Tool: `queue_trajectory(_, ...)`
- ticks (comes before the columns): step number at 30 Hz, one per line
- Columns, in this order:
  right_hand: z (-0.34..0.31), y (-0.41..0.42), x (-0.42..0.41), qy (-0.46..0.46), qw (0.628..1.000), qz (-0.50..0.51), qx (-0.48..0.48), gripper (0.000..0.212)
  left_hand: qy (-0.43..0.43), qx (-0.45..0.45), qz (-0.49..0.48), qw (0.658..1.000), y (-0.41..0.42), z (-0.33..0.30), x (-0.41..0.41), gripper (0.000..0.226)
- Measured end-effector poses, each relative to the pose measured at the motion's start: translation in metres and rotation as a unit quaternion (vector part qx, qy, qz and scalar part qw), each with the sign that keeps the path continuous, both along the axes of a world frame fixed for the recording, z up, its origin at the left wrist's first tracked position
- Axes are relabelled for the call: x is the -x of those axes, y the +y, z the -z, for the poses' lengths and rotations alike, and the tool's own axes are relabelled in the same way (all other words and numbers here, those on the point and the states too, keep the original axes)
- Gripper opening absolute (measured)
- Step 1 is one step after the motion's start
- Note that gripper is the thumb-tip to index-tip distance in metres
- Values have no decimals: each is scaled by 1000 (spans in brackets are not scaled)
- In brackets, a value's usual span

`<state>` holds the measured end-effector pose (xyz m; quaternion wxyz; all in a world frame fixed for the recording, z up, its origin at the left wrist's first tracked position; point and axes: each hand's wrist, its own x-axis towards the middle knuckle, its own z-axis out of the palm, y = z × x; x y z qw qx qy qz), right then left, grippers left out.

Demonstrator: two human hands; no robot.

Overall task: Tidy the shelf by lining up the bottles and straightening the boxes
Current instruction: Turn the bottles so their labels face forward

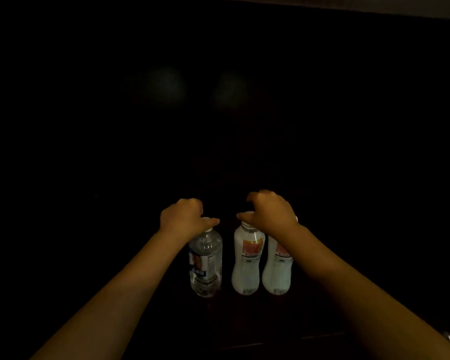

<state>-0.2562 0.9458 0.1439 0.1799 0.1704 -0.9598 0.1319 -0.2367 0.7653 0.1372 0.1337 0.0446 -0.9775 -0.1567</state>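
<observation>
Dark shelf surface [244, 320], unlit room: clear plastic water bottle [205, 263], two white plastic bottles [246, 266] upright beside it. Left hand [185, 216] grips the clear bottle's cap; right hand [269, 211], fingers curled, covers the white bottles' caps, hold unclear.

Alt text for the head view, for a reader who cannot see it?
Two hands rest on bottle tops in a very dark scene: the left hand on a clear bottle, the right hand over two white bottles. All three stand upright in a row.
</observation>
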Motion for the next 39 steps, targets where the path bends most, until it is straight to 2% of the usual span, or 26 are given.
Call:
queue_trajectory(8,11,-2,15,1,1000,-23,-5,42,12,-22,14,1000,7,1,0,34)
queue_trajectory(12,12,1,19,-30,996,-79,31,39,15,-35,42,998,4,2,2,30)
queue_trajectory(17,16,3,24,-98,973,-179,106,33,-13,-85,129,988,-14,4,6,21)
queue_trajectory(24,21,6,31,-155,949,-220,166,42,-42,-183,168,968,-35,8,5,30)
queue_trajectory(31,19,10,31,-239,918,-244,200,53,-45,-223,173,958,-39,15,3,46)
queue_trajectory(35,23,8,28,-196,935,-208,212,77,24,-238,128,963,-29,25,-2,58)
queue_trajectory(39,30,7,24,-152,948,-180,216,75,79,-277,98,952,-23,34,-5,38)
